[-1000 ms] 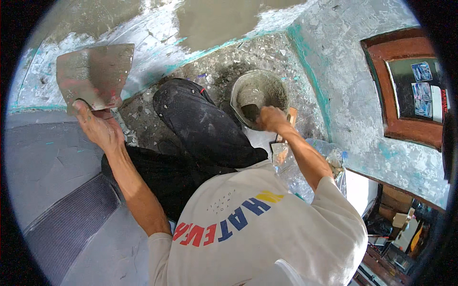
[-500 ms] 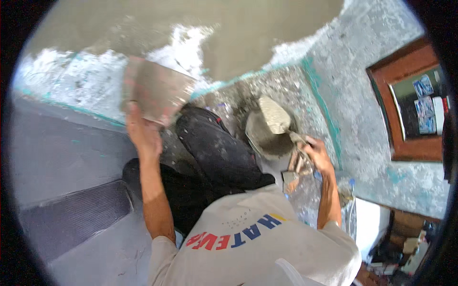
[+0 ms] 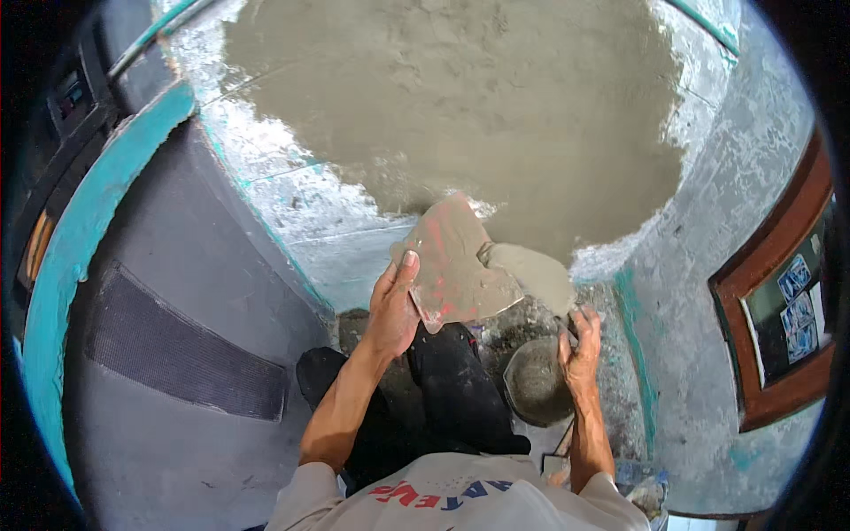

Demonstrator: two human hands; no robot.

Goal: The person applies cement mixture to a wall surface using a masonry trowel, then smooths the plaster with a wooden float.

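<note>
My left hand (image 3: 394, 310) grips the edge of a flat mortar board (image 3: 452, 265), thumb on its near face and the other fingers hidden behind. The board is reddish and smeared with grey mortar. In my right hand (image 3: 580, 350) is a trowel (image 3: 531, 270), its handle mostly covered by my fingers. The blade is coated with mortar and meets the board's right edge. Below and left of my right hand sits a round bucket (image 3: 536, 389). Ahead is a wall with a broad patch of wet grey plaster (image 3: 478, 115).
White, unplastered wall (image 3: 274, 150) borders the patch. At left stands a grey panel (image 3: 212, 283) with a dark mesh inset and a teal edge (image 3: 115, 177). A brown wooden frame (image 3: 788, 403) hangs on the right wall. Debris lies around the bucket.
The trowel has risen from over the bucket to the mortar board. My left hand has brought the board rightward, closer to the trowel. The view has tilted up toward the wall.
</note>
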